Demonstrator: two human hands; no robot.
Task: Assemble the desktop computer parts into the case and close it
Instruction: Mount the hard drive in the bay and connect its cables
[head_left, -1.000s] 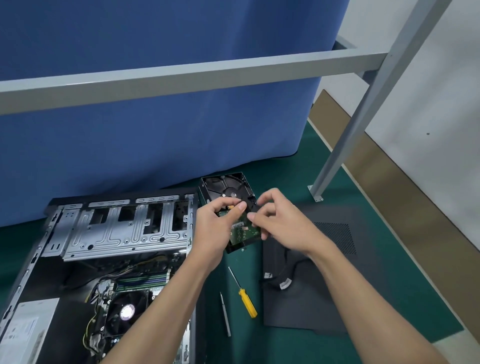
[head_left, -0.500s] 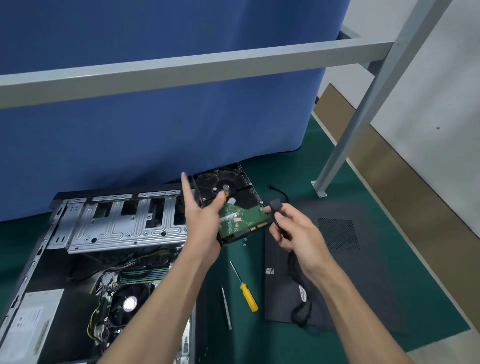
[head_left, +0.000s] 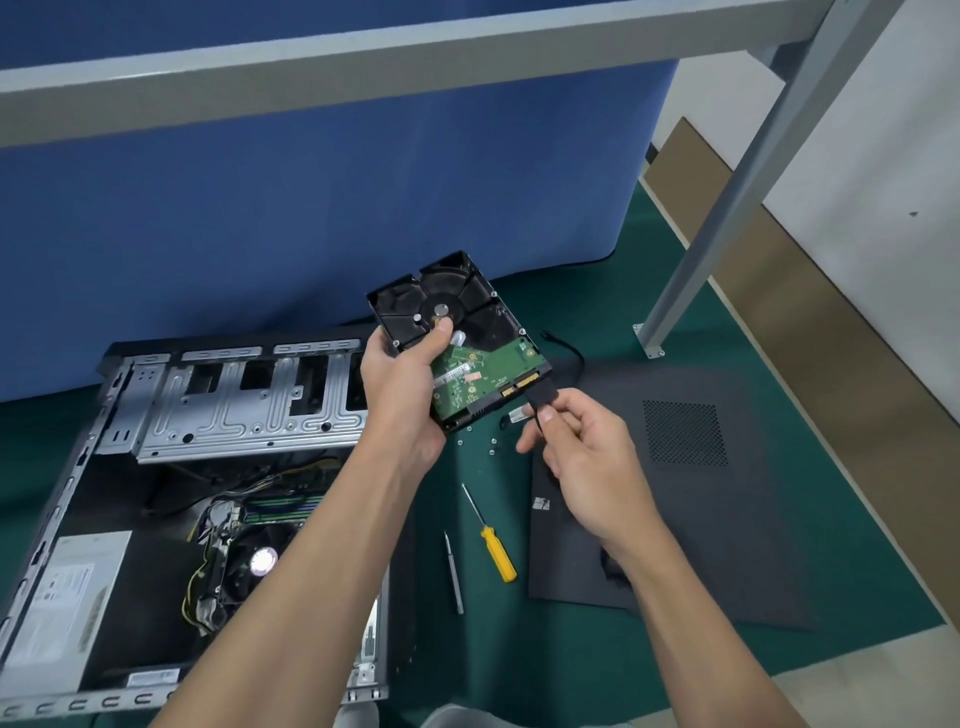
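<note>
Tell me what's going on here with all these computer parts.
A person's left hand grips a black metal hard drive, green circuit board up, above the green mat. The right hand pinches a black cable plug at the drive's connector edge; whether it is seated cannot be told. The open grey metal computer case lies to the left, its dark grey side panel and a yellow-handled screwdriver on the mat.

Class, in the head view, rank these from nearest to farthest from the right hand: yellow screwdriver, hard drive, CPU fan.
1. hard drive, held up just left of it.
2. yellow screwdriver, lying on the mat below.
3. CPU fan, inside the case, far left.
</note>
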